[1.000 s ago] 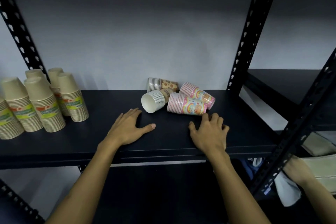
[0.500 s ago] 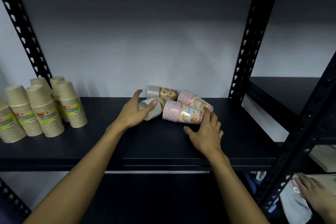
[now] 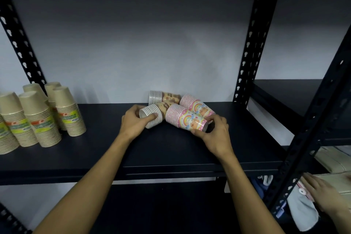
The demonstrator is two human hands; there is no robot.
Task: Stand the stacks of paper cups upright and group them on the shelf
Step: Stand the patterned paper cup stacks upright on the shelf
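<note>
Left hand [image 3: 133, 122]: curled round the open end of the near brown-printed stack [image 3: 154, 115], thumb across the white mouth, fingers over the rims.
Right hand [image 3: 213, 133]: grasping the base end of the near pink rainbow stack [image 3: 185, 118], thumb below and fingers wrapped over the far side.
Near brown-printed stack: lying on its side on the shelf [image 3: 171, 150], mouth turned toward the left hand, base pointing back and right.
Near pink rainbow stack: also on its side, rims toward the brown stack and touching it, base toward the right hand.
Far brown-printed stack [image 3: 164, 97]: lying on its side against the back wall, just behind the near one.
Far pink rainbow stack [image 3: 196, 105]: on its side behind the near pink one, touching it.
Plain brown stacks [image 3: 40, 118]: a group standing mouth-down at the left end of the shelf, close together, with green and orange bands, well apart from the four lying stacks.
Shelf: dark board between black perforated posts [image 3: 248, 47], pale wall behind.
Another hand [image 3: 322, 194]: low at the right edge, past the front post, resting on a pale cloth [image 3: 302, 213].
</note>
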